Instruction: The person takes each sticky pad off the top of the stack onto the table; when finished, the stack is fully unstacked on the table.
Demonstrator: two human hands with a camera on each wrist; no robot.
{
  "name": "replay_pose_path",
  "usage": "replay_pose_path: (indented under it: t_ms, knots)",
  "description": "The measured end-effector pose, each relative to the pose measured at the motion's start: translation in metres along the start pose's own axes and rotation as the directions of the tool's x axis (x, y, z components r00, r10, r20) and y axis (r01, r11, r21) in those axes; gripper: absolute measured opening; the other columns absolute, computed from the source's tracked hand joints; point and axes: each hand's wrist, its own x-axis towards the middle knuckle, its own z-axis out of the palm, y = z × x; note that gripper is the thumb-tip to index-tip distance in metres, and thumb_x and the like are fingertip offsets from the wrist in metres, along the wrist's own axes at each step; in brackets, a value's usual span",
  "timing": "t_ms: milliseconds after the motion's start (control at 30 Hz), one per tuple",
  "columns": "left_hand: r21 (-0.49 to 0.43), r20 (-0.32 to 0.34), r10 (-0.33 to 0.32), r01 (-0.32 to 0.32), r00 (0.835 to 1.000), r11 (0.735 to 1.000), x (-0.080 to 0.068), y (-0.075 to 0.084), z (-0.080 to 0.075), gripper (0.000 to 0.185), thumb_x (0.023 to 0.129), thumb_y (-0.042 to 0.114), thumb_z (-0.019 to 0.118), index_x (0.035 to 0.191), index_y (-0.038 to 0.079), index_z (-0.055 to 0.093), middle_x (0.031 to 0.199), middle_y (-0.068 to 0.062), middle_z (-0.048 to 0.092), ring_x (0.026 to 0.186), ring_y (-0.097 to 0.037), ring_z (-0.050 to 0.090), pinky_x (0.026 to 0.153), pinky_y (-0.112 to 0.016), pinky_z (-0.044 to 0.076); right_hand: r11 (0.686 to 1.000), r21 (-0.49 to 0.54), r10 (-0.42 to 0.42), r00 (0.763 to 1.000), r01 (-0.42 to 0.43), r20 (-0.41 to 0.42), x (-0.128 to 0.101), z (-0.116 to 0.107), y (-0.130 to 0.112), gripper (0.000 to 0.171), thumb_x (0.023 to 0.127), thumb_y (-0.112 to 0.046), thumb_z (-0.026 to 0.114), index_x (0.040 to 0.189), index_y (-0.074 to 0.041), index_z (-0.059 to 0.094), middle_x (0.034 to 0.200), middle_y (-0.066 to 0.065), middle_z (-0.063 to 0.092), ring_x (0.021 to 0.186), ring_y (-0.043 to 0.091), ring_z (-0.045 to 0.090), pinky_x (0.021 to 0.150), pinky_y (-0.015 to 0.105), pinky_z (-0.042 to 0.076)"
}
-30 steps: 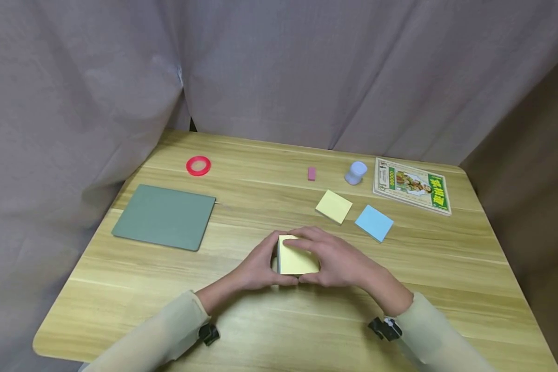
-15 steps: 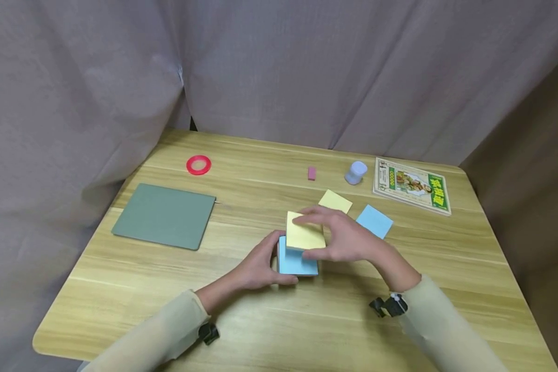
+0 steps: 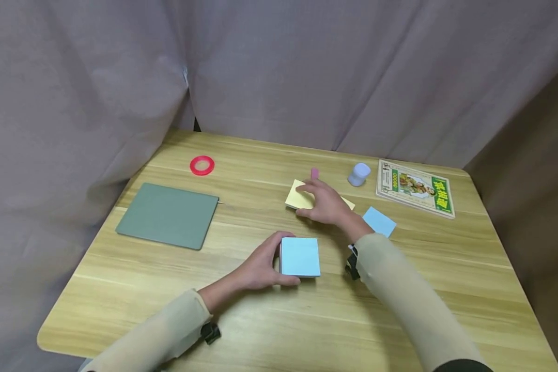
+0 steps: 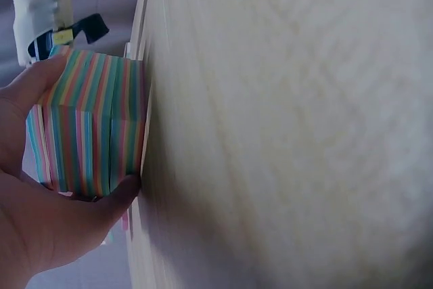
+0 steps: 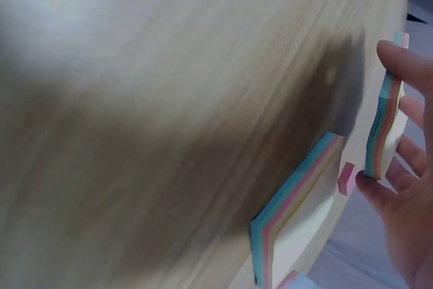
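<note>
I am seeing the thick block of sticky notes (image 3: 300, 257) sitting near the middle of the table (image 3: 269, 330), its top sheet pale blue from the head camera and its sides striped in many colours from the left wrist camera (image 4: 91, 123). My left hand (image 3: 260, 266) is grasping that block from its left side, fingers along the far edge and thumb curling under the near edge, and the block is resting flat on the wood. My right hand (image 3: 323, 202) is reaching well beyond the block toward the far side of the table, and it is pinching a thinner slab of notes (image 3: 298, 198) with a yellow top sheet; the right wrist camera is showing that slab (image 5: 383, 126) gripped between thumb and fingers, held clear of another yellow pad (image 5: 298, 204) lying flat below it. Just right of that hand a loose blue pad (image 3: 378, 221) is lying on the table. Farther out, a small pink eraser (image 3: 314, 172) and a pale round cap (image 3: 359, 174) are sitting near the far edge, with a printed booklet (image 3: 416, 188) to their right. On the left side a grey-green mat (image 3: 168, 215) is lying flat, and a red tape ring (image 3: 202, 165) is lying beyond it.
</note>
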Motion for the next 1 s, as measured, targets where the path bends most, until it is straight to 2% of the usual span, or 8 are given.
replay_pose_path:
  t_ms: [167, 367, 800, 900, 1000]
  knots:
    - [0.009, 0.002, -0.001, 0.001, 1.0, 1.0, -0.001, 0.0, -0.001, 0.085, 0.067, 0.02, 0.092, 0.136, 0.015, 0.042, 0.121, 0.001, 0.054, 0.105, -0.014, 0.055, 0.094, -0.035, 0.043, 1.0, -0.025, 0.016, 0.999, -0.015, 0.041, 0.012, 0.005, 0.0, 0.064, 0.081, -0.037, 0.078, 0.136, -0.012, 0.057, 0.15, 0.018, 0.038, 0.138, 0.038, 0.033, 0.111, 0.054, 0.027]
    - [-0.001, 0.006, -0.002, 0.002, 1.0, 1.0, 0.0, -0.002, -0.001, 0.085, 0.067, 0.02, 0.092, 0.136, 0.015, 0.042, 0.121, 0.001, 0.053, 0.106, -0.014, 0.056, 0.094, -0.034, 0.044, 0.998, -0.055, 0.029, 0.995, -0.024, 0.096, 0.015, 0.006, 0.0, 0.059, 0.083, -0.036, 0.078, 0.133, -0.011, 0.06, 0.15, 0.019, 0.037, 0.138, 0.039, 0.032, 0.112, 0.053, 0.026]
    - [0.013, 0.011, -0.011, 0.01, 1.0, 1.0, 0.0, -0.002, -0.002, 0.087, 0.066, 0.02, 0.093, 0.137, 0.016, 0.042, 0.121, 0.002, 0.054, 0.107, -0.013, 0.055, 0.095, -0.035, 0.044, 0.996, -0.085, 0.007, 0.993, 0.003, 0.114, 0.012, 0.005, 0.0, 0.06, 0.085, -0.037, 0.076, 0.137, -0.012, 0.058, 0.151, 0.02, 0.035, 0.138, 0.04, 0.031, 0.111, 0.054, 0.028]
    - [0.007, 0.014, -0.009, 0.008, 1.0, 1.0, 0.001, -0.002, -0.003, 0.088, 0.065, 0.019, 0.093, 0.136, 0.016, 0.042, 0.121, 0.002, 0.054, 0.108, -0.013, 0.055, 0.097, -0.035, 0.043, 0.998, -0.069, -0.008, 0.994, 0.016, 0.107, 0.007, 0.0, -0.004, 0.061, 0.086, -0.038, 0.075, 0.138, -0.012, 0.057, 0.152, 0.019, 0.034, 0.139, 0.04, 0.029, 0.11, 0.055, 0.028]
    - [0.011, 0.021, -0.005, 0.004, 1.0, 1.0, 0.002, -0.001, -0.004, 0.088, 0.064, 0.017, 0.094, 0.136, 0.014, 0.043, 0.121, 0.001, 0.054, 0.11, -0.014, 0.053, 0.099, -0.037, 0.042, 0.999, -0.006, -0.041, 0.993, 0.042, 0.109, -0.002, -0.006, -0.014, 0.059, 0.088, -0.038, 0.073, 0.139, -0.011, 0.056, 0.151, 0.019, 0.036, 0.139, 0.039, 0.03, 0.11, 0.056, 0.028]
